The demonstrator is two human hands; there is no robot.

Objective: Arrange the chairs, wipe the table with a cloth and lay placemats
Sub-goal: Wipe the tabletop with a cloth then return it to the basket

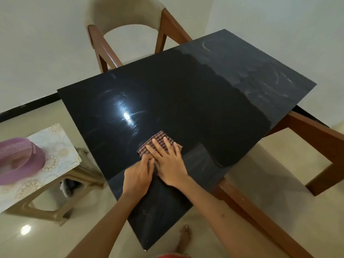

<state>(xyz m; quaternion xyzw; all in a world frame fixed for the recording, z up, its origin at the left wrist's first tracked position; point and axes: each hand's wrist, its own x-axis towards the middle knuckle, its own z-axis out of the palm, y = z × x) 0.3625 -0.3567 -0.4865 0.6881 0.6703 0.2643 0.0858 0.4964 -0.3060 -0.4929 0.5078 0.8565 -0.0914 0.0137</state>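
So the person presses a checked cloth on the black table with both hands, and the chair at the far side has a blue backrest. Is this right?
Not quite. The head view shows the chair with a beige backrest, not blue. The rest holds: the left hand and the right hand are both on the checked cloth on the black table.

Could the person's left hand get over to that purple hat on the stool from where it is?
Probably yes. The left hand grips the cloth near the table edge; nothing stands between it and the purple hat on the stool.
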